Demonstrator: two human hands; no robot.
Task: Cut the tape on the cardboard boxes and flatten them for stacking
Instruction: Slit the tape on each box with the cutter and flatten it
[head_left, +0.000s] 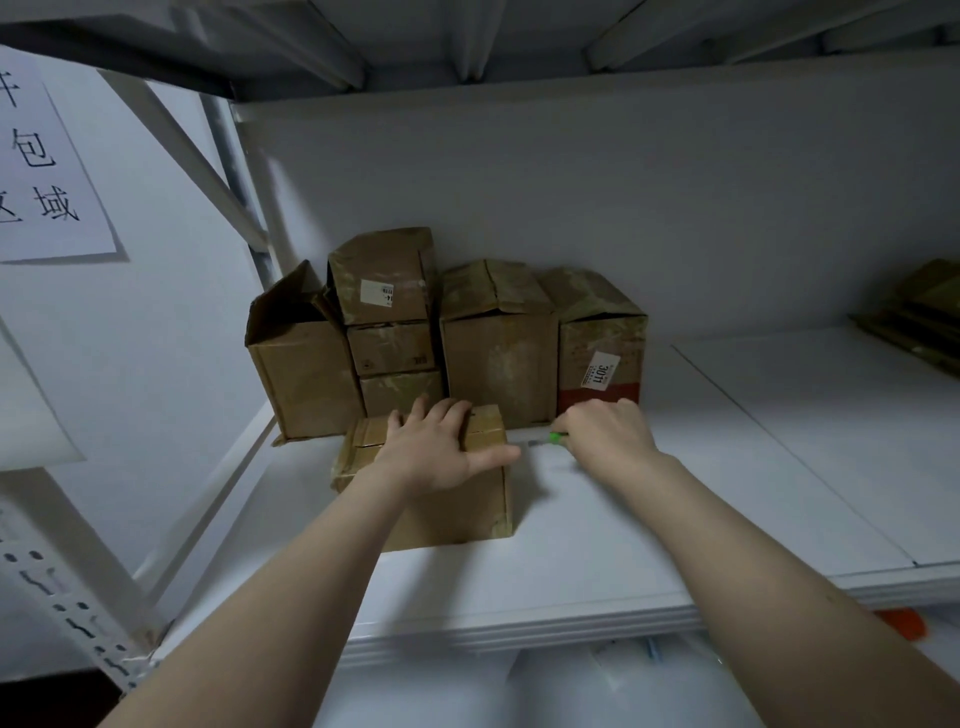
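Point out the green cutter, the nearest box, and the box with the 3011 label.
green cutter (558, 438): head view, on the green part of the handle.
nearest box (467, 512): head view, on its front face.
box with the 3011 label (601, 370): head view, on the white label.

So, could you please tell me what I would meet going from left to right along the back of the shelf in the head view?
open-topped box → stack of three small boxes → tall taped box → box labelled 3011 → flattened cardboard at the far right edge.
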